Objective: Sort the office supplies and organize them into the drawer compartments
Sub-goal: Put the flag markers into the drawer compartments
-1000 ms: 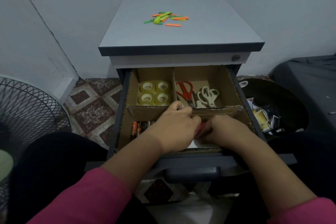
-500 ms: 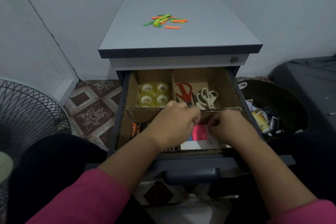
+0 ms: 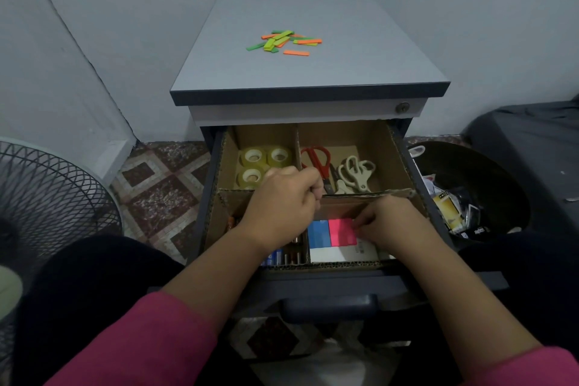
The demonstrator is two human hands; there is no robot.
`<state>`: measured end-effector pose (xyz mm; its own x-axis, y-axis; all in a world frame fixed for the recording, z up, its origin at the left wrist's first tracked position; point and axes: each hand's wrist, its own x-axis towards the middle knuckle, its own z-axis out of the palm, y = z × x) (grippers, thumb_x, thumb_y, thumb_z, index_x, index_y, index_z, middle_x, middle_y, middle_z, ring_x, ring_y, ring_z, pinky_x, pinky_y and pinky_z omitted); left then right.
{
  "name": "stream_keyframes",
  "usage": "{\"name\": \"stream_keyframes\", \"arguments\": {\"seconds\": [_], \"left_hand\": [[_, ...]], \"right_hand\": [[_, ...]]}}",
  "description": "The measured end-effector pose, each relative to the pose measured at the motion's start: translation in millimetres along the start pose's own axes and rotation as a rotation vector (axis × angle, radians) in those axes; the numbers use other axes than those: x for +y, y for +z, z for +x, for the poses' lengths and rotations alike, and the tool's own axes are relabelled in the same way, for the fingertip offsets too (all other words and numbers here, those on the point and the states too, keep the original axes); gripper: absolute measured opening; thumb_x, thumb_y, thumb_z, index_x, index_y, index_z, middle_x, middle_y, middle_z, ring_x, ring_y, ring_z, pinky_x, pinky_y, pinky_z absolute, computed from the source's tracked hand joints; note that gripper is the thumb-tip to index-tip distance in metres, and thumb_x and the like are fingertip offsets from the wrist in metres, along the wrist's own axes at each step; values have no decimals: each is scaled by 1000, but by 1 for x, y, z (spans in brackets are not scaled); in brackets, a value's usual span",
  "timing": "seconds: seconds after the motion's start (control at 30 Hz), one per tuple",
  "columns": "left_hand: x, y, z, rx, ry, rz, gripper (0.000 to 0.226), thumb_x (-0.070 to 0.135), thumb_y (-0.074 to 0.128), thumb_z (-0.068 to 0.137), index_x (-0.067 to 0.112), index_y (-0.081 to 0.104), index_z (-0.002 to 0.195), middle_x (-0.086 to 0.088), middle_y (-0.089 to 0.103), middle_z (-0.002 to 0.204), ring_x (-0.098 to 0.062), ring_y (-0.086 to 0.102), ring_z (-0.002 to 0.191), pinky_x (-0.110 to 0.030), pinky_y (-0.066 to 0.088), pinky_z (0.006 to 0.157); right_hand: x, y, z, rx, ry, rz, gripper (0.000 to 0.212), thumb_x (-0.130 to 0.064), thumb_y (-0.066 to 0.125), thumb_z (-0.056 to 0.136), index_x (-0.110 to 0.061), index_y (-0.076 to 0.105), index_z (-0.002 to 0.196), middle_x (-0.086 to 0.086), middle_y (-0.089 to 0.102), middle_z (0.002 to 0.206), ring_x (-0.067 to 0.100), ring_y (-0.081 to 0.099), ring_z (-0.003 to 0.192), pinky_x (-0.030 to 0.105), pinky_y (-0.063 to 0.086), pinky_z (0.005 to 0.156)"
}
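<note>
The open drawer holds a cardboard organizer (image 3: 398,160) with four compartments. Tape rolls (image 3: 263,160) fill the back left one. Red scissors (image 3: 316,158) and beige scissors (image 3: 357,172) lie in the back right. Batteries (image 3: 282,257) sit front left, mostly under my left wrist. A blue pad (image 3: 318,233), a pink sticky pad (image 3: 343,230) and a white pad (image 3: 341,252) lie front right. My left hand (image 3: 282,197) curls its fingers over the centre of the cardboard divider. My right hand (image 3: 388,219) pinches the pink pad's right edge with curled fingertips.
Green and orange paper strips (image 3: 285,41) lie scattered on the cabinet top (image 3: 313,72). A dark bin with rubbish (image 3: 463,197) stands to the right, a wire fan guard (image 3: 47,197) to the left. The drawer handle (image 3: 329,307) is near my forearms.
My right hand has slid to the right, uncovering the pink and blue pads in the front right compartment. My left hand has shifted slightly up onto the divider.
</note>
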<state>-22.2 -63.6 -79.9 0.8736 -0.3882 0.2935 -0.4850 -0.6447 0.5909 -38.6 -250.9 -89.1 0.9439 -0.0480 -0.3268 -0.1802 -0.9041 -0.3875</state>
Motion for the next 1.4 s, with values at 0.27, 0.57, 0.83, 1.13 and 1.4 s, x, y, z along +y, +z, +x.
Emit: {"name": "stream_keyframes", "arguments": {"seconds": [0.27, 0.57, 0.83, 1.13, 1.4], "left_hand": [[-2, -1, -1, -46, -8, 1, 25, -1, 45, 84, 22, 53, 77, 10, 62, 75, -11, 52, 81, -29, 34, 89], [4, 1, -5, -73, 26, 38, 21, 12, 47, 85, 25, 62, 90, 10, 57, 84, -12, 49, 88, -25, 34, 82], [19, -33, 22, 190, 8, -40, 20, 12, 53, 92, 24, 66, 102, 20, 55, 92, 2, 51, 95, -19, 46, 81], [7, -79, 115, 353, -204, -67, 30, 5, 52, 90, 14, 69, 114, 1, 65, 116, -13, 59, 103, -16, 46, 84], [-32, -89, 175, 288, -399, -246, 28, 2, 60, 87, 12, 69, 112, -4, 66, 111, -21, 61, 106, -28, 48, 91]], "right_hand": [[-2, -1, -5, 57, -1, 30, 22, -15, 60, 85, -31, 75, 86, -8, 65, 77, 10, 60, 68, 25, 52, 66], [-16, -16, -16, 74, -118, 99, 15, -26, 61, 88, -36, 69, 80, -11, 67, 88, 6, 62, 82, 29, 54, 77], [-43, -65, -14, 319, -260, 313, 8, -31, 63, 89, -33, 70, 92, -16, 65, 87, -3, 59, 81, 21, 50, 70], [-96, -125, 51, 495, -341, 306, 16, -24, 59, 90, -23, 73, 98, -6, 69, 97, 10, 61, 90, 33, 53, 82], [-104, -138, 121, 453, -317, 221, 16, -22, 59, 89, -22, 74, 95, -6, 66, 98, 10, 55, 91, 25, 45, 78]]}}
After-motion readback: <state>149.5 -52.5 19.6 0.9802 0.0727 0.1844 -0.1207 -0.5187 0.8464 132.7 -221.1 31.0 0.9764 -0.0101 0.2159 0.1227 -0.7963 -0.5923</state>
